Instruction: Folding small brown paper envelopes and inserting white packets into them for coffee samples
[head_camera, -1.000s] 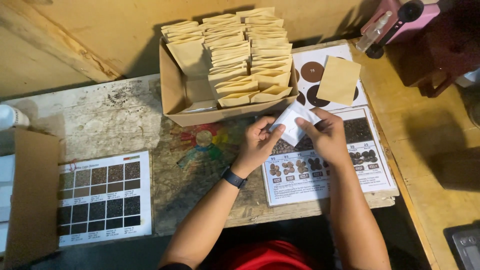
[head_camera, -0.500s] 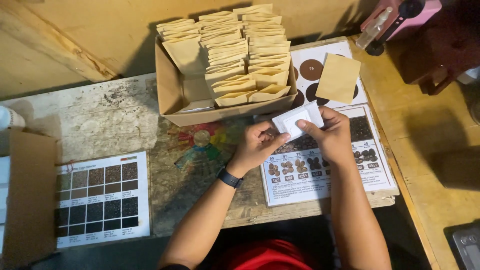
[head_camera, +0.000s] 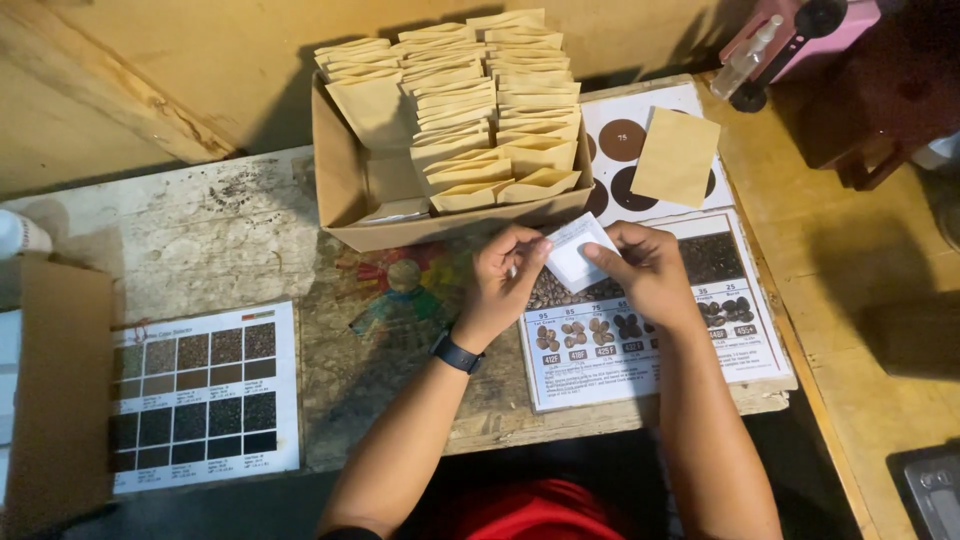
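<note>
Worn bench (head_camera: 220, 240), box (head_camera: 345, 195) of envelopes (head_camera: 490, 110) behind hands.

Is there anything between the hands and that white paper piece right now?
Nothing visible. The left hand and the right hand both pinch the white paper piece directly, just in front of the cardboard box of tan packets, above the printed chart.

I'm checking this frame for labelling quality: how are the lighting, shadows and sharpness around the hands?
Head view: warm, dim light; the cardboard box throws a dark shadow up the wall; the white sheet between left hand and right hand looks bright, its detail washed out; the bottom edge falls into darkness.
</note>
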